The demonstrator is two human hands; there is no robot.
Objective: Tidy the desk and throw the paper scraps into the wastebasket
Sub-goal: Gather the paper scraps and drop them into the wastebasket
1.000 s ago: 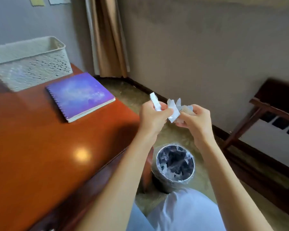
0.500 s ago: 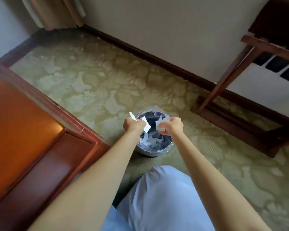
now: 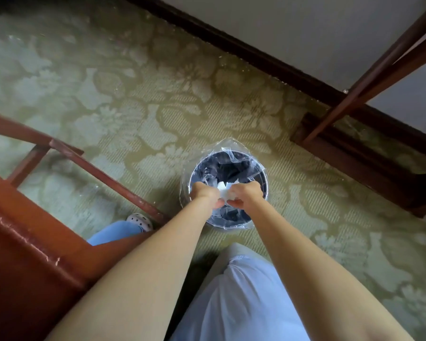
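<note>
1. Carpet (image 3: 108, 82): green, floral pattern, covers most of the view. It takes up more of the picture than half a second ago, since the camera now looks more steeply down.
2. Table (image 3: 22, 254): red-brown wood, at 8 o'clock. Only an edge and a lower rail (image 3: 96, 168) show. Its polished top, which was in view a second ago with a notebook and a white basket on it, is now out of the picture.
3. Wooden rack (image 3: 354, 153): dark frame standing on the carpet from 1 to 3 o'clock, against the dark baseboard (image 3: 256, 55).
4. Trousers (image 3: 244, 303): pale blue, at 6 o'clock. One shoe (image 3: 140, 221) shows at 7 o'clock, just beside the table rail.
5. Wastebasket (image 3: 234, 166): round, dark inside, lined with a clear plastic bag. It stands on the carpet just below centre, toward 5 o'clock, with paper bits already in it.
6. Left hand (image 3: 203, 194): fingers curled, pinching the paper scraps. It is above the wastebasket mouth, on its 9 o'clock side. A second ago it was up at table height.
7. Right hand (image 3: 246, 195): fingers curled, pinching the same scraps from the 3 o'clock side. It has come down with the left.
8. Paper scraps (image 3: 223, 190): white, bunched between the two hands, right over the wastebasket opening. The strip that stuck up from the left hand earlier no longer shows.
</note>
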